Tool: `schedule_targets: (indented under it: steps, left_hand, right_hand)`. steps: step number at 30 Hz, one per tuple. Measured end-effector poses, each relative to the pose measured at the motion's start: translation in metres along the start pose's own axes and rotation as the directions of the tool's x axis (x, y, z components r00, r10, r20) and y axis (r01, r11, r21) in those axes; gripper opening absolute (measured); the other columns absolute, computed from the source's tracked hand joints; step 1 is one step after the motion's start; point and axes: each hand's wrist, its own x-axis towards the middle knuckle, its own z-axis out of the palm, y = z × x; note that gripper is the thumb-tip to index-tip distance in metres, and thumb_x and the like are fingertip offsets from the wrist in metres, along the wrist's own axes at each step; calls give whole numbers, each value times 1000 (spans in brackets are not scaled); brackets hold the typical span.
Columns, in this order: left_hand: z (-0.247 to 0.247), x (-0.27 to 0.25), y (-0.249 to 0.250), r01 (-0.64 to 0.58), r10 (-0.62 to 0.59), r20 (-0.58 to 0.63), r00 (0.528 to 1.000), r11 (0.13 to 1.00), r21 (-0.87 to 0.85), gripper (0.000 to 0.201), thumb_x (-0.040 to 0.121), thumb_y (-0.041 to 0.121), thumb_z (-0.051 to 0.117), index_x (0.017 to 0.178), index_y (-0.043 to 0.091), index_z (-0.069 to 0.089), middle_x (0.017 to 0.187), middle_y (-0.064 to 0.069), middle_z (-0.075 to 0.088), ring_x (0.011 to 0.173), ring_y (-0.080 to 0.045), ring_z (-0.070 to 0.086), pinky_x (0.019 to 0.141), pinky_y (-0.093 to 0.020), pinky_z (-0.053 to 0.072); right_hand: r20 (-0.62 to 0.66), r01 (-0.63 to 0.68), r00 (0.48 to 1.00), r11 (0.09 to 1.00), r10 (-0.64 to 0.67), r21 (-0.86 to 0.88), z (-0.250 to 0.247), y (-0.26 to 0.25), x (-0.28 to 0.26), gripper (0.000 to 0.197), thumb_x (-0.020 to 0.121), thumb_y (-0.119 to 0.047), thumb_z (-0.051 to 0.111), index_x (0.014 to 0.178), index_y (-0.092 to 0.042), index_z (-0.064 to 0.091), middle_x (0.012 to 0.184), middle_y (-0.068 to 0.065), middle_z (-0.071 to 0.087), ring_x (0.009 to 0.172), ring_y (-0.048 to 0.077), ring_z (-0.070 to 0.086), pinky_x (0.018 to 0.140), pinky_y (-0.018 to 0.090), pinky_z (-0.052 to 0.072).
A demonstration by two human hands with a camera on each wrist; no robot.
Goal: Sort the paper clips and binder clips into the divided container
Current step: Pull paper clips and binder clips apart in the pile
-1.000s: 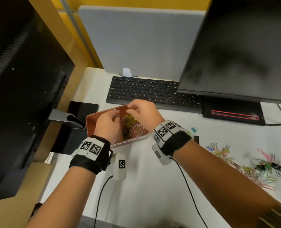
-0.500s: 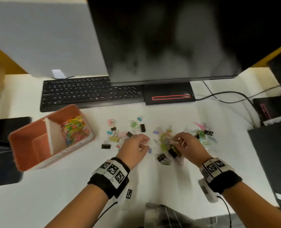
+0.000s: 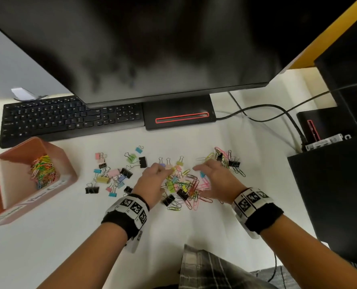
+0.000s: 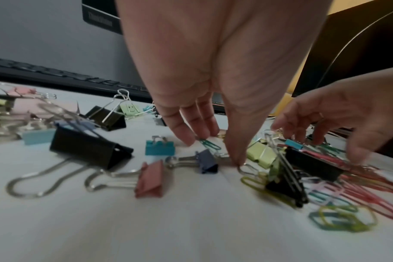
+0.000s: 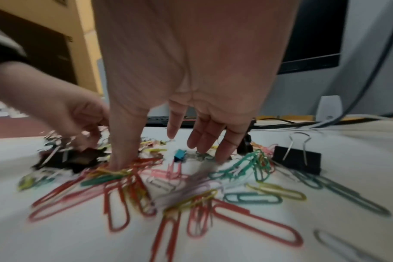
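Observation:
A mixed pile of coloured paper clips and binder clips (image 3: pixel 187 187) lies on the white desk, with both hands over it. My left hand (image 3: pixel 163 170) reaches down with straight fingers. Its thumb tip touches a wire handle while its fingertips (image 4: pixel 191 138) touch a green paper clip (image 4: pixel 210 144). My right hand (image 3: pixel 202 174) is spread, thumb pressing on red and yellow paper clips (image 5: pixel 123 174), holding nothing. Loose binder clips (image 3: pixel 112 176) lie left of the pile. The reddish divided container (image 3: pixel 65 163) sits at far left with paper clips (image 3: pixel 44 172) in its right compartment.
A black keyboard (image 3: pixel 69 119) and monitor base (image 3: pixel 179 117) line the back under a large monitor (image 3: pixel 152 49). Cables (image 3: pixel 267 113) run to black equipment (image 3: pixel 330 184) along the right edge. More clips (image 3: pixel 227 159) lie beyond my right hand.
Both hands left the container and moved right to the clip pile. Since half a second ago their fingers have spread open over the pile and the view has come closer.

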Motion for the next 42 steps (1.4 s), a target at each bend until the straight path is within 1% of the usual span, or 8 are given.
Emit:
schedule_targets:
  steps: [4,9,17,22,25,31,36,42]
  left_hand:
    - [1,8,-2,-53,52,-27,998,999,-11,46,82,7,63,124,23,55,123,-1,48,115,-19,44,102,-26,36]
    - [1,13,-3,-45,40,-117,992,998,-41,33,83,11,63,116,16,60,120,-1,55,114,-18,48,95,-17,26]
    - [-3,7,-8,101,-131,-152,980,976,-192,34,82,9,64,114,17,55,94,-1,62,85,-13,58,83,-31,51]
    - [1,8,-6,42,-65,-175,982,991,-131,34,82,10,62,116,15,59,120,-5,53,109,-16,52,97,-17,34]
    - [1,11,-4,54,-70,-144,987,992,-112,34,81,12,65,115,15,59,124,-5,51,122,-19,44,100,-23,31]
    - [-6,16,-1,64,-78,-124,989,992,-111,14,83,8,62,96,10,59,94,-6,61,85,-17,52,86,-37,48]
    - [-10,17,-3,154,-176,-80,981,960,-234,30,83,12,64,111,12,55,100,-7,65,89,-20,61,85,-29,50]
    - [-25,23,-3,204,-262,-139,955,919,-336,20,78,21,70,94,10,64,84,-2,64,76,-14,58,61,-5,35]
  right_hand:
    - [4,27,1000,999,-27,-20,15,1,1,64,67,-33,78,124,-23,50,119,0,48,104,19,49,93,35,45]
    - [-107,19,994,997,-12,72,11,3,18,24,79,-25,68,102,-18,66,105,2,58,98,20,52,90,39,45]
    - [-48,155,986,983,-160,-94,16,-6,14,53,74,-32,70,124,-24,52,118,-4,54,105,18,50,94,39,38]
    - [-120,136,984,990,-131,36,18,-9,27,25,79,-23,69,102,-14,67,103,3,64,95,23,57,87,39,47]
    - [-112,158,982,987,-155,18,16,-8,31,14,81,-23,67,93,-16,71,94,2,69,90,23,60,83,39,49]
    - [-79,177,981,983,-179,-38,5,-4,29,16,86,-27,61,94,-18,70,89,2,70,84,23,61,79,38,50]
    - [-131,95,988,991,-82,99,-5,3,24,14,88,-25,59,90,-14,66,88,2,64,80,17,58,75,31,48]
    - [-178,57,984,978,-21,201,-13,1,23,20,80,-36,69,80,-16,64,74,-6,55,69,10,52,66,19,43]
